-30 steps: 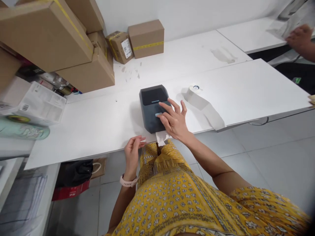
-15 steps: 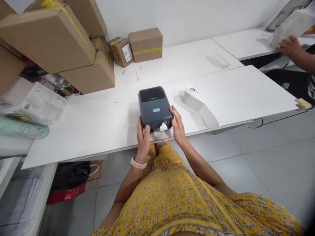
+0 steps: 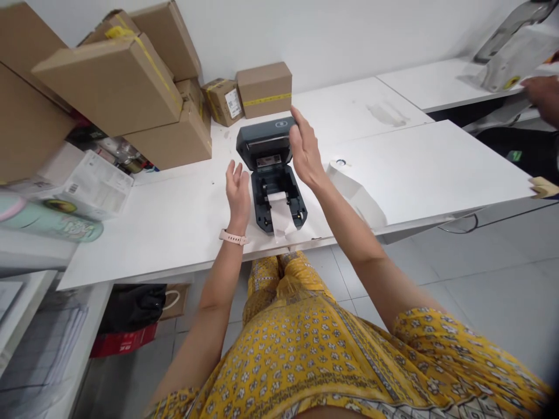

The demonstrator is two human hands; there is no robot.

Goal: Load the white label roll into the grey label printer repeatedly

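A dark grey label printer (image 3: 258, 203) stands near the front edge of the white table, its lid (image 3: 262, 135) swung up and back. Inside lies a small roll with a strip of white label paper (image 3: 282, 215) running out over the front. My right hand (image 3: 305, 148) is at the right side of the raised lid, fingers stretched out and touching its edge. Left of the printer, my left hand (image 3: 239, 192) is raised with its fingers apart, holding nothing. A roll of white labels (image 3: 339, 162) with a long loose strip (image 3: 360, 201) lies to the right, partly behind my right wrist.
Cardboard boxes (image 3: 113, 93) are stacked at the back left, with two smaller ones (image 3: 265, 90) by the wall. A white carton (image 3: 98, 183) and a green bottle (image 3: 56, 218) sit at the left. At far right is another person's hand (image 3: 544, 96).
The printer's lid has gone from closed to raised, showing the paper inside. My right hand rose with the lid; my left hand came off the printer's side. The other person's hand moved right.
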